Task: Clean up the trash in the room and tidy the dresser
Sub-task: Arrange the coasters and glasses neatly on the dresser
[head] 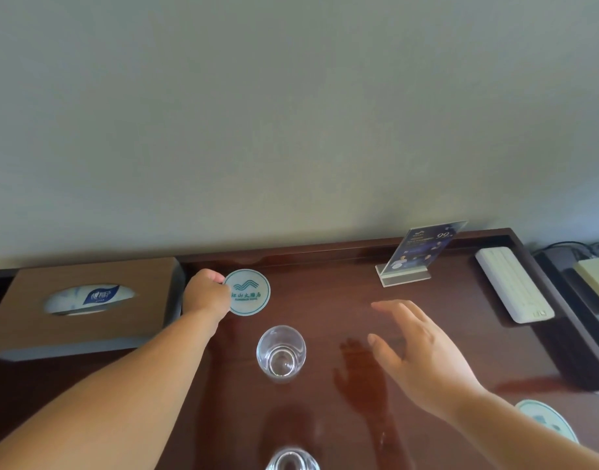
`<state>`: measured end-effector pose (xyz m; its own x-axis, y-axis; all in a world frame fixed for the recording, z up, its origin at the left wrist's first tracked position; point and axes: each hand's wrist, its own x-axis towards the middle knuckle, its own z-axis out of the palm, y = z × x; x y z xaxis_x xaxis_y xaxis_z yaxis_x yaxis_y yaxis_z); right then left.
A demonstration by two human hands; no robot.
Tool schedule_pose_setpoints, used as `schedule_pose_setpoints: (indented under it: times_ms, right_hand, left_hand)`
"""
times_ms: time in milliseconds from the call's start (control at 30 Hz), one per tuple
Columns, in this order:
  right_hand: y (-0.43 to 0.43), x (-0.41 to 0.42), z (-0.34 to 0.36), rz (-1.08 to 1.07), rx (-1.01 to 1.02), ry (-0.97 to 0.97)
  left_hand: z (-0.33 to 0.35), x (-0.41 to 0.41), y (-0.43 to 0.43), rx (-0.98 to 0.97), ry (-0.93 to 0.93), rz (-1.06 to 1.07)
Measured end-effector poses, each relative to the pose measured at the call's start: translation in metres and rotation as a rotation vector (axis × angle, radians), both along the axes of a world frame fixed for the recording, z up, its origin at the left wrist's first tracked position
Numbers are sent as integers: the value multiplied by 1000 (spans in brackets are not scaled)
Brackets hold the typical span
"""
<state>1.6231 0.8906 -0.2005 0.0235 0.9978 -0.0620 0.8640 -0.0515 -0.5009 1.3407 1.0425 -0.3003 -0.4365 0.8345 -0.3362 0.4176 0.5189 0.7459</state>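
Though between hands (206, 295) (423, 354), glass (281, 354) apart

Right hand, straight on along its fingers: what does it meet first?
Nothing close by. The right hand hovers open, fingers aimed back-left; that line crosses the bare dresser top between the coaster and the sign stand, so likely the raised back edge first. Hand height is unclear.

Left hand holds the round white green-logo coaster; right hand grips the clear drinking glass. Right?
Not quite. The head view shows the right hand open, apart from the clear drinking glass, holding nothing. The left hand does hold the round white green-logo coaster.
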Motion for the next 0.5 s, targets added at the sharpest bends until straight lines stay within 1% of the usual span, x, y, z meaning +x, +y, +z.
schedule_pose_setpoints:
  times_ms: [133, 300, 500]
  right_hand:
    - [-5, 5, -2, -3, -6, -2]
    - [-13, 20, -1, -26, 1, -4]
    - [-22, 36, 4, -23, 12, 4]
  left_hand:
    - [-4, 3, 0, -6, 35, -9]
    - [-1, 5, 0, -25, 224, -93]
    - [25, 14, -2, 30, 248, -117]
